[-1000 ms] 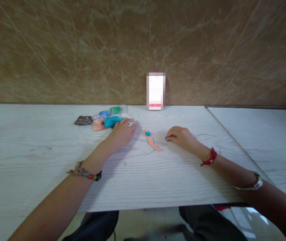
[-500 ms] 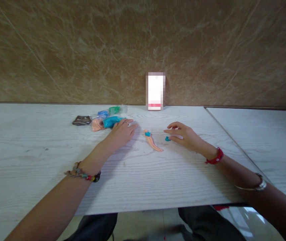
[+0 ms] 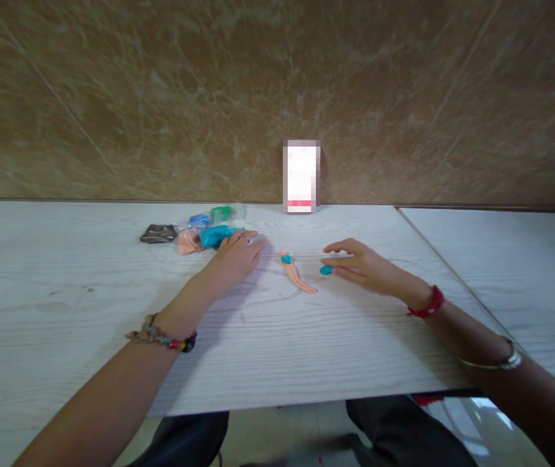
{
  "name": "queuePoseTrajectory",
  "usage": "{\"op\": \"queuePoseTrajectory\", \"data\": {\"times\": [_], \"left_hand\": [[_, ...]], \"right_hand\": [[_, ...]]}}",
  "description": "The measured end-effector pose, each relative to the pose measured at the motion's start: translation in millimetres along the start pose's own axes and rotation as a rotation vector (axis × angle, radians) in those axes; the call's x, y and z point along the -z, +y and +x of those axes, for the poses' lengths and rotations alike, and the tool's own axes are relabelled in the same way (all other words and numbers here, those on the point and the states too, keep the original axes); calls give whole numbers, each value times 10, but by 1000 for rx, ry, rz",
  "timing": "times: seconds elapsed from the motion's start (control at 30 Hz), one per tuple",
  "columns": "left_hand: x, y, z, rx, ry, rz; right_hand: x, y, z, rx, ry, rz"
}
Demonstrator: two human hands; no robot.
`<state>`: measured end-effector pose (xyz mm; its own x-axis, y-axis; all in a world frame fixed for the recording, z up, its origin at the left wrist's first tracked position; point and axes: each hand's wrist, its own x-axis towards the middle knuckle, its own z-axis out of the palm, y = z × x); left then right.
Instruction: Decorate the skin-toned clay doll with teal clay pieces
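Observation:
My left hand [image 3: 243, 251] rests on the table with its fingers stretched out. It is right beside a bag of teal modelling clay [image 3: 216, 236] and partly covers its right end. Off the fingertips of my right hand [image 3: 358, 264] lies a small, flattened teal clay piece [image 3: 326, 270]; the fingers are apart and appear to touch its edge. Between my hands a slender peach clay figure [image 3: 297, 279] lies flat, with a teal band [image 3: 286, 259] across its upper part.
Left of my left hand are bags of brown clay [image 3: 158, 233], peach clay [image 3: 190, 242], blue clay [image 3: 200, 220] and green clay [image 3: 221, 213]. A blurred-out phone-like screen [image 3: 301, 176] leans on the marbled wall [image 3: 161, 97]. A seam [image 3: 452, 279] crosses the white table [image 3: 258, 357] on the right.
My right hand has shifted slightly to the right, and its fingers have moved over the teal piece, which now looks flatter and wider. The left hand stays in place.

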<state>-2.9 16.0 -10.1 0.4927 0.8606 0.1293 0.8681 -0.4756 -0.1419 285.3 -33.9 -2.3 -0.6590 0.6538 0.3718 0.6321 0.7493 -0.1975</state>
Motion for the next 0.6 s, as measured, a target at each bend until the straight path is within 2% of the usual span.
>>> {"op": "queuePoseTrajectory", "data": {"times": [0.07,0.13,0.23,0.33,0.5,0.6], "left_hand": [[11,5,-2,4,-5,-2],[25,14,-6,10,-6,-2],[43,24,-11,18,-11,0],[35,17,-7,5,-7,-1],[-12,-11,12,-13,15,12],[-14,-14,15,-10,2,21]], "right_hand": [[-14,-3,-10,43,-87,-20],[-22,-10,-13,44,-115,-5],[16,-12,-6,0,-45,60],[70,5,-8,-36,41,34],[39,28,-22,39,-113,-80],[28,16,-15,7,-86,-58]]}}
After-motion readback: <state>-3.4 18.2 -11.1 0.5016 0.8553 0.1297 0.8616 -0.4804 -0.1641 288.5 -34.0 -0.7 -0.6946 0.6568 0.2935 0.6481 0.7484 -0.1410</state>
